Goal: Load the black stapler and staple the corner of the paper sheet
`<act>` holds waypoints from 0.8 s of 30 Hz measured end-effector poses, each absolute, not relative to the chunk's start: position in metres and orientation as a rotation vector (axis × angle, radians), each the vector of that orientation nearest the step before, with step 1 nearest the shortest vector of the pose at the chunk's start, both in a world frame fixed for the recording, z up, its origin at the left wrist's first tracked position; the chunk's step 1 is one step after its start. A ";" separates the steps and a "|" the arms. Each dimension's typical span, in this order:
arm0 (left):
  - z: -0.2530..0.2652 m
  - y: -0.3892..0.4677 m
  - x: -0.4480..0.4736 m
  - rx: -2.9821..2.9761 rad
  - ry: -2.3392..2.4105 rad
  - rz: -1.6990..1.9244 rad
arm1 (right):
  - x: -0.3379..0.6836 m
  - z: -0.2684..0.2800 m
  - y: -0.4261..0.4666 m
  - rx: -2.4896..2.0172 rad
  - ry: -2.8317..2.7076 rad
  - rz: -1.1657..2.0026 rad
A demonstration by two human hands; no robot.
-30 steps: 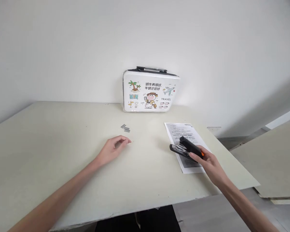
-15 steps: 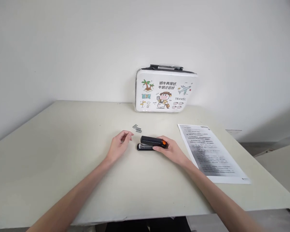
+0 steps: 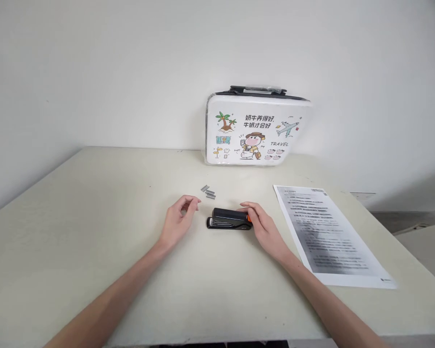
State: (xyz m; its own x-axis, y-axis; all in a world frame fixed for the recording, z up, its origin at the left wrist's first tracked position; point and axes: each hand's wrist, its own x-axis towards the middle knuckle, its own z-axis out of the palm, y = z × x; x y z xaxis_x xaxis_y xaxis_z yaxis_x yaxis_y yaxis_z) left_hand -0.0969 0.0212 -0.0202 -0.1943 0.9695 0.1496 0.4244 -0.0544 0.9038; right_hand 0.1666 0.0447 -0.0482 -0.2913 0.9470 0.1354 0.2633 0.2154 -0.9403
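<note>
A black stapler point(image 3: 229, 223) with an orange part point(image 3: 249, 218) at its rear lies on the table, its upper arm raised a little from the base. My right hand point(image 3: 266, 229) is closed around the stapler's rear end, with the thumb side at the orange part and fingertips behind it. To the stapler's left rests my left hand point(image 3: 179, 220), fingers curled and thumb near the index fingertip; whether anything small is between them I cannot make out. Just beyond that hand lie a few short grey strips of staples point(image 3: 210, 193).
A white cartoon-printed case point(image 3: 255, 130) with a black handle stands at the back against the wall. On the right lies a printed sheet of paper point(image 3: 322, 237), partly under my right forearm. The pale table point(image 3: 76, 232) ends near me at its front edge.
My right thumb has moved back from the stapler's side to its orange rear end, uncovering more of the base. My left hand stays put. The view has shifted slightly.
</note>
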 end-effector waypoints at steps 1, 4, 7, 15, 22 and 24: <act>-0.020 0.022 -0.097 1.475 1.671 1.256 | 0.166 -0.049 0.045 -1.143 -1.717 1.107; -0.019 0.024 -0.099 1.389 1.736 1.370 | 0.165 -0.049 0.045 -1.152 -1.733 1.100; -0.019 0.026 -0.102 1.298 1.788 1.449 | 0.165 -0.049 0.045 -1.149 -1.730 1.107; -0.024 0.029 -0.112 1.214 1.803 1.535 | 0.167 -0.045 0.043 -1.146 -1.814 1.047; -0.026 0.026 -0.103 1.165 1.434 1.481 | 0.165 -0.045 0.038 -1.139 -1.975 0.867; -0.024 0.024 -0.099 1.061 1.300 1.449 | 0.165 -0.045 0.034 -1.122 -1.970 0.786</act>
State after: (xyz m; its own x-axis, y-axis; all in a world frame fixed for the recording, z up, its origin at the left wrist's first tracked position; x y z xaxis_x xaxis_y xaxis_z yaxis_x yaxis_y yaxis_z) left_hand -0.0985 0.0235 -0.0240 -0.2351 0.9714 0.0331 -0.0724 -0.0515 0.9960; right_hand 0.1655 0.0344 -0.0448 -0.3570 0.8883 0.2890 0.4452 0.4338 -0.7834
